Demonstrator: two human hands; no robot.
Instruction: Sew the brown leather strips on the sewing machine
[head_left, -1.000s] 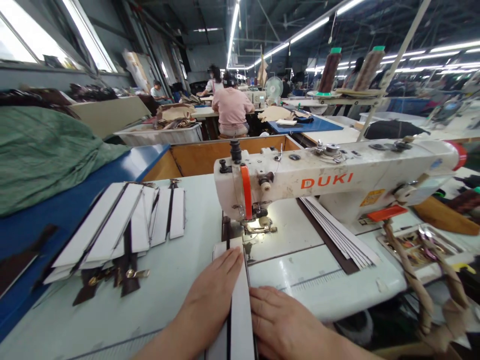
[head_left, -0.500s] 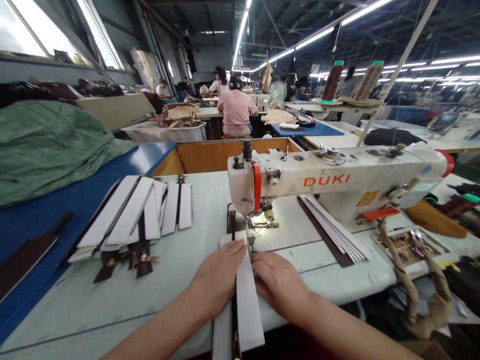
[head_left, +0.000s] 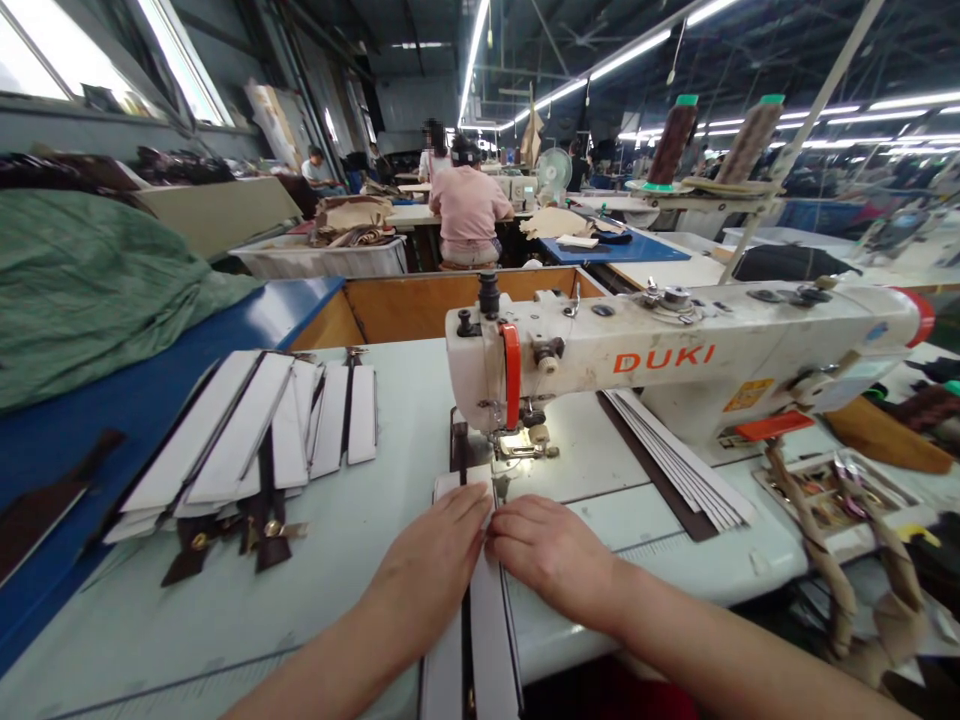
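Note:
A zipper piece with two long white backing strips (head_left: 493, 635) and a dark zipper band between them runs from below the sewing machine's presser foot (head_left: 517, 447) to the table's near edge. My left hand (head_left: 435, 545) lies flat on its upper part, fingers stretched out and pointing at the foot. At the strip's right edge, my right hand (head_left: 559, 560) has its fingers curled and pinched on the piece, the fingertips close to those of my left hand. The sewing machine (head_left: 577, 335) is white with a lit needle area. My palms hide part of the zipper.
Left on the pale table (head_left: 352, 560) lies a pile of similar zipper pieces (head_left: 232, 430) with metal pulls. White-backed dark strips (head_left: 675, 460) rest under the machine arm. A small parts tray (head_left: 840, 490) stands right. Ahead, a person in pink (head_left: 469, 205) sits at another table.
My right hand has shifted left, onto the strip's edge and nearer my left hand. The strip's near end has swung slightly left. The camera view has also shifted a little.

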